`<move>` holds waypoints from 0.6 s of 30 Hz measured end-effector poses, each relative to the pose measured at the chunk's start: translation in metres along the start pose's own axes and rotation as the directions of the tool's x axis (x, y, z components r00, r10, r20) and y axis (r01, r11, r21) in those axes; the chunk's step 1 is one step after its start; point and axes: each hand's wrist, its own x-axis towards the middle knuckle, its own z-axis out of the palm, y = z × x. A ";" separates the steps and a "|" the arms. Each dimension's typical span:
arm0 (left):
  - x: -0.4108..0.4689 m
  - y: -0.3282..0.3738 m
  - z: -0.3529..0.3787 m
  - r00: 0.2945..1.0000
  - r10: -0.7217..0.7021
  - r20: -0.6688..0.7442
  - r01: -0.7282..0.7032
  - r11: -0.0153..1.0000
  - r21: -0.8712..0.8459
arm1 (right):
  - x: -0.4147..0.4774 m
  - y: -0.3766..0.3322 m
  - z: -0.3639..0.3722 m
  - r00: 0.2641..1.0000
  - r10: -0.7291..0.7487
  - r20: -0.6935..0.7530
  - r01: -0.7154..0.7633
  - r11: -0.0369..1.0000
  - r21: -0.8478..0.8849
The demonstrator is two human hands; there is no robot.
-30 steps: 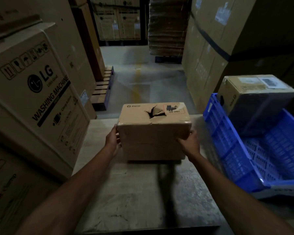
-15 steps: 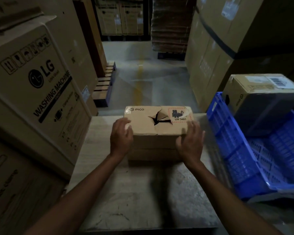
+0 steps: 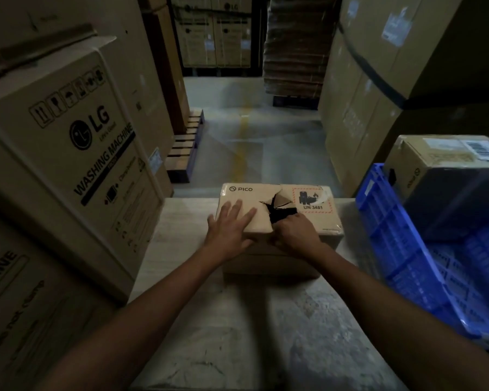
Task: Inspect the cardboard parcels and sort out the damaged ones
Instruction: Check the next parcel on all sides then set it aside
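A: Where is the parcel (image 3: 280, 218) found?

B: It is set on the bench (image 3: 237, 320), at the far edge, between the stacked cartons on the left and the crate (image 3: 407, 258) just to the right. Its top is torn: a jagged hole (image 3: 277, 206) is seen near the middle.

A: How is it being handled?

B: The left hand (image 3: 230, 230) is laid flat on the top, fingers spread, nothing clasped. The right hand (image 3: 292, 232) is curled at the tear, with the fingertips apparently hooked under the ripped edge. A firm grip on the flap is suggested, though the fingertips themselves are hidden.

A: How far along is the sorting judged to be?

B: The damage on this parcel has been found and is being probed; the parcel has not been put aside yet. A second box (image 3: 446, 179) is already held in the crate, tilted against its wall. Whether that one was judged damaged or sound cannot be told. Further parcels waiting for inspection are not visible.

A: What writing can be read?

B: "PICO" is printed at the parcel's far left corner, and "UN 3481" is given inside a red hatched label (image 3: 312, 200) with battery symbols. On the large carton (image 3: 76, 153) to the left, "LG" and "WASHING MACHINE" are read, under a row of handling symbols. A barcode sticker is carried on the second box, but it is too small to read.
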 end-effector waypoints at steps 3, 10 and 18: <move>-0.009 0.005 0.000 0.999 -0.009 -0.042 0.009 1.000 -0.011 | -0.010 0.005 -0.003 1.000 -0.016 0.027 0.013 0.994 0.109; -0.010 -0.004 0.003 0.982 0.037 -0.183 -0.077 0.974 -0.214 | -0.005 -0.019 -0.003 0.918 0.120 -0.378 0.019 0.939 0.344; 0.005 -0.002 -0.009 0.980 0.007 -0.198 -0.038 0.987 -0.156 | 0.009 -0.029 -0.001 0.989 -0.057 0.135 0.039 0.991 0.128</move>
